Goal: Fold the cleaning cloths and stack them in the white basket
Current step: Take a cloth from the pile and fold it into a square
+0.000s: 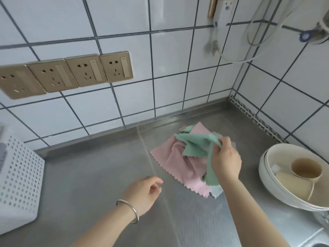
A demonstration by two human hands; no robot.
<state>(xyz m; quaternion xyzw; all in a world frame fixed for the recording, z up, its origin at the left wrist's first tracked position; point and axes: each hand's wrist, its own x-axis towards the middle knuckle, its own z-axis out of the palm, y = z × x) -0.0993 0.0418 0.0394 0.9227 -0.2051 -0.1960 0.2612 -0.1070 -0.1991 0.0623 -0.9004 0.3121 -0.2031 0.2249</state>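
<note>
A loose heap of cleaning cloths lies on the steel counter near the back right corner. A pink cloth spreads across the heap, with a pale blue cloth peeking out at its near edge. My right hand pinches a green cloth and holds it lifted above the pink one. My left hand, a silver bangle on its wrist, hovers over the counter left of the heap with fingers loosely curled, holding nothing. The white perforated basket stands at the far left edge.
A white bowl holding a cup and other crockery sits at the right. Tiled walls meet in the corner behind the cloths. A row of gold wall sockets is at the left, and cables hang at the top right.
</note>
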